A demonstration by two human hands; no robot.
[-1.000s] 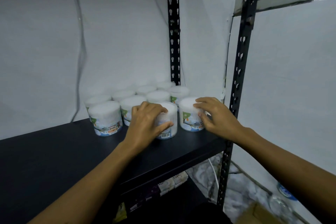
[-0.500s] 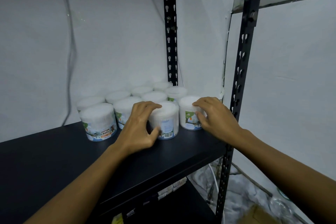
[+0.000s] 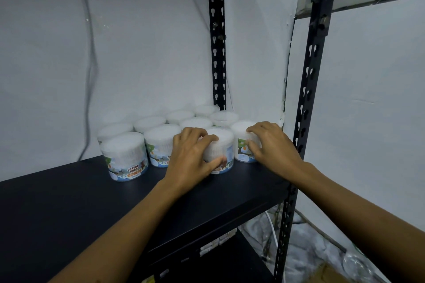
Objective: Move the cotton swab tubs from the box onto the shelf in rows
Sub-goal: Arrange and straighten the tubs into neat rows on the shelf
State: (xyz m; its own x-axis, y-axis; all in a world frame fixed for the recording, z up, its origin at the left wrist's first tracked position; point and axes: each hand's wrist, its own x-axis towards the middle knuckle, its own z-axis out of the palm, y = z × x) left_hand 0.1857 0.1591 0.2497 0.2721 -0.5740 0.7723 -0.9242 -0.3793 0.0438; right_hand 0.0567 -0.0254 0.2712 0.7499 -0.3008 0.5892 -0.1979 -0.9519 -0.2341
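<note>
- left hand (image 3: pixel 192 158) grips a front tub (image 3: pixel 220 151) on the shelf (image 3: pixel 69 202).
- right hand (image 3: pixel 271 145) clasps the end tub (image 3: pixel 241 142) just beside it.
- more tubs (image 3: pixel 124 156) stand left of the left hand.

dim, cool light; slight motion blur; wide-angle bending at the edges.
</note>
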